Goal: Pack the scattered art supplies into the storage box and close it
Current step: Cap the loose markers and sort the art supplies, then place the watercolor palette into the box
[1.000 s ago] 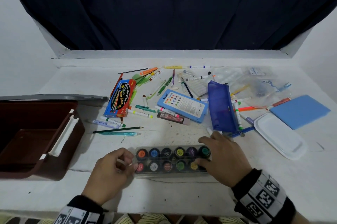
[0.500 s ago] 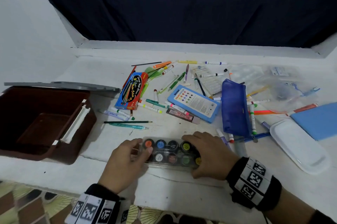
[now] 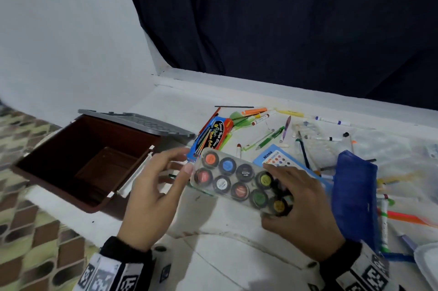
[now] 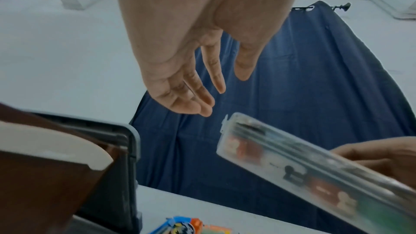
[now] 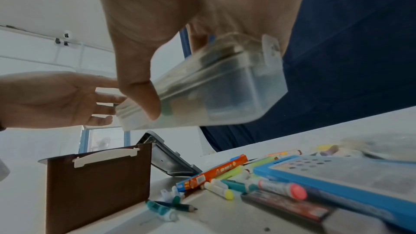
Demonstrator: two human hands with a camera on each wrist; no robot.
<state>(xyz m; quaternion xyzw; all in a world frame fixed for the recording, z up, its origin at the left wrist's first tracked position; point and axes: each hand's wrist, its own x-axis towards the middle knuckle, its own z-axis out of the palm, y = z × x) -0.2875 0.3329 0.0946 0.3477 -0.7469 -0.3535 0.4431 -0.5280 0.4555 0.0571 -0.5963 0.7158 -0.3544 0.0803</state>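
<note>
A clear paint case (image 3: 237, 181) with several coloured pots is lifted off the white table, tilted, its left end toward the brown storage box (image 3: 90, 160). My right hand (image 3: 291, 193) grips the case's right end, fingers over the top and thumb on the near side (image 5: 144, 99). My left hand (image 3: 175, 162) is spread, fingers straight, just off the case's left end; the left wrist view shows a gap between its fingers (image 4: 202, 102) and the case (image 4: 292, 163). The box stands with its grey lid (image 3: 142, 122) swung back and nothing visible inside.
Scattered markers (image 3: 260, 120) and pencils, a red-and-blue paint-brush carton (image 3: 213, 139), a blue colour-pencil box (image 3: 272, 158), a blue pouch (image 3: 353, 196) and a white tray (image 3: 426, 264) lie behind and right of the case. The table edge drops to tiled floor (image 3: 35, 231) at left.
The paint case has risen off the table and moved left toward the box in my right hand. My left hand has come off it and spread. The view swung left.
</note>
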